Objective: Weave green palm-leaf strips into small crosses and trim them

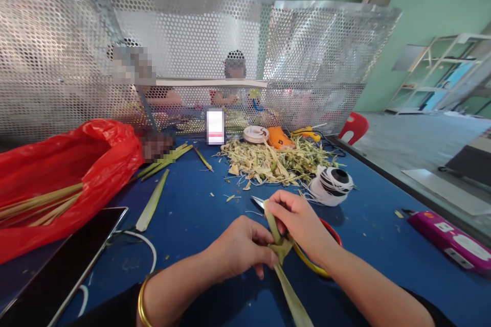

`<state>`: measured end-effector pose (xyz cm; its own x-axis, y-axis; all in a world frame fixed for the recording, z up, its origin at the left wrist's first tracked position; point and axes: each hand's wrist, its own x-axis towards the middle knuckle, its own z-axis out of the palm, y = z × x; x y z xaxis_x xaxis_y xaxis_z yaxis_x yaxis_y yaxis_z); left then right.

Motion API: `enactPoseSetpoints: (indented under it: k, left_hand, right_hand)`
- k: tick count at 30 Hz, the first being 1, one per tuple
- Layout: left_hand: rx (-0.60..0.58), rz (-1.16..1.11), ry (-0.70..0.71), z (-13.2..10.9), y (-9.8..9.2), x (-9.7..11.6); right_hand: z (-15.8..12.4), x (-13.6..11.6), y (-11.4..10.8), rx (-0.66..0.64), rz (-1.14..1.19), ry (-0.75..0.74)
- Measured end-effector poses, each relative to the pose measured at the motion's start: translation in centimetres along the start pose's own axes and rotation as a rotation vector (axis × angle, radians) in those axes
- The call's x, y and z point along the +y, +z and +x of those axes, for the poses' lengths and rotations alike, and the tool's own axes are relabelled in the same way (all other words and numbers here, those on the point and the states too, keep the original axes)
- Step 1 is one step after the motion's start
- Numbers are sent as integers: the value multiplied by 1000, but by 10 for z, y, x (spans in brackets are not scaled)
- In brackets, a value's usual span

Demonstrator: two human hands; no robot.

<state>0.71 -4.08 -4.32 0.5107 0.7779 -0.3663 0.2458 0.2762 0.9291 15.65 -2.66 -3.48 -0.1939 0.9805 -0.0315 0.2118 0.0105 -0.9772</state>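
Note:
Both hands meet low in the middle over a blue table (pixel 199 204), folding a pale green palm-leaf strip (pixel 282 260). My left hand (pixel 240 248) is closed, pinching the folded knot of the strip from the left. My right hand (pixel 301 219) is closed too, gripping the strip's upper end; its long tail runs down toward me. Red-and-yellow-handled scissors (pixel 326 248) lie on the table under my right hand, their blades pointing up-left.
A red plastic bag (pixel 57 173) with leaf strips lies at left, above a dark tablet (pixel 65 260) and white cable. Leaf scraps (pixel 274 161), a spool of white string (pixel 332 184), tape and an orange cutter sit behind. A purple box (pixel 450 240) lies right. Other people sit behind perforated metal screens.

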Motion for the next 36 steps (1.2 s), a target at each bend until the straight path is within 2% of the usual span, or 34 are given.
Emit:
enactPoseSetpoints:
  k: [4,8,10,16,21,23,27,31,36]
  left_hand:
    - [-110,25,14,-2,-4,3]
    - [-153,127,32,-1,-9,3]
    - [-127,135,38,0,-10,2]
    - [32,3,41,4,-9,1]
    - [97,85,54,4,-9,4]
    - [55,134,21,2,-9,6]
    - [-109,242,-24,-2,-13,8]
    - [-208,290,31,-4,-19,10]
    - [-234,191,33,-9,-22,20]
  right_hand:
    - [0,0,1,-9,140,90]
    - [0,0,1,14,312,150]
    - [1,-1,1,48,354,108]
    - [2,-5,-4,87,295,-3]
    - [3,-6,-8,97,298,-84]
    - [3,-6,-7,68,285,-75]
    - [2,-4,3,-33,268,-31]
    - [3,-1,8,22,262,-20]
    - [4,0,4,70,308,-31]
